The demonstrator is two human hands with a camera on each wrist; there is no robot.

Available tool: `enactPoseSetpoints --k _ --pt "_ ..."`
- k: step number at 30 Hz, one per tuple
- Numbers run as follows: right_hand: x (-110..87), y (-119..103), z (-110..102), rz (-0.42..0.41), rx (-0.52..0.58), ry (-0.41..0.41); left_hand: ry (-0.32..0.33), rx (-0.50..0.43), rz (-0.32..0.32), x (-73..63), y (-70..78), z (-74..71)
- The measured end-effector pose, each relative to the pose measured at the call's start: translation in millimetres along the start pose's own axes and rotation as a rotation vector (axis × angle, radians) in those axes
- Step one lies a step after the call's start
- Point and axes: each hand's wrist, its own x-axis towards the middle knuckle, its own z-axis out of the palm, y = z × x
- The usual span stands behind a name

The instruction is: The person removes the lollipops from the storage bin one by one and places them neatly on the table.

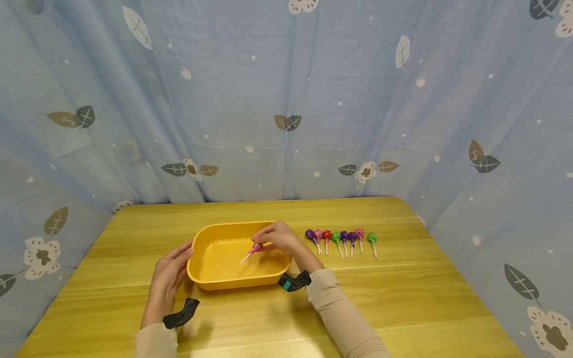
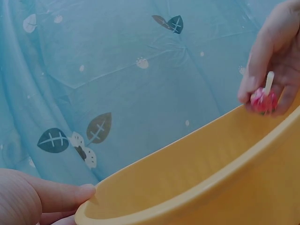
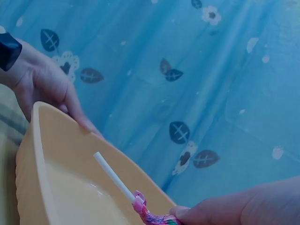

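Note:
My right hand [image 1: 277, 236] is over the right part of a yellow plastic basin [image 1: 237, 286]. Between thumb and fingers it pinches the wrapped head of a pink lollipop [image 1: 256, 247], whose white stick points left and slightly down. The right wrist view shows the lollipop [image 3: 140, 206] close up, with the thumb on its crinkled wrapper. My left hand [image 1: 167, 271] rests against the outside of the basin's left end. Its fairly straight fingers touch the rim, as the left wrist view shows at the basin's near corner [image 2: 105, 199].
A row of several lollipops [image 1: 336, 237] with purple, pink, red and green wrappers lies right of the basin, sticks toward me. The wooden-look table [image 1: 403, 298] ends at a blue curtain [image 1: 250, 99] with leaf and flower prints. Both wrists wear black straps [image 1: 181, 314].

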Motion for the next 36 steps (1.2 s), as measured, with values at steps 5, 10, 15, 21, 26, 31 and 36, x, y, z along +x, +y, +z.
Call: enactPoseSetpoints --k 5,10,15,21,26,31,36 --pt "-15.6 -5.9 -11.9 -0.034 0.004 -0.003 0.007 0.015 -0.006 0.5 0.7 -1.2" --pt "-30.0 -9.0 -29.7 -0.057 -0.004 -0.003 0.000 0.011 -0.010 0.4 0.0 -2.6" --pt "-41.0 -7.4 -52.4 -0.080 0.027 0.002 -0.004 0.009 0.003 -0.5 0.0 -2.9" --pt "-57.7 0.0 -86.9 -0.083 0.089 0.015 0.001 0.019 0.006 -1.2 -0.5 -1.1" --pt "-75.7 11.3 -123.2 -0.092 0.117 0.062 -0.014 0.017 0.001 -3.4 -0.2 -0.6" --pt "-94.5 25.3 -162.2 -0.069 0.039 0.152 -0.032 0.010 -0.008 -5.1 0.5 -0.8" --pt "-109.5 38.6 -194.6 -0.042 -0.117 0.254 -0.030 0.020 -0.008 -4.5 1.1 -0.2"
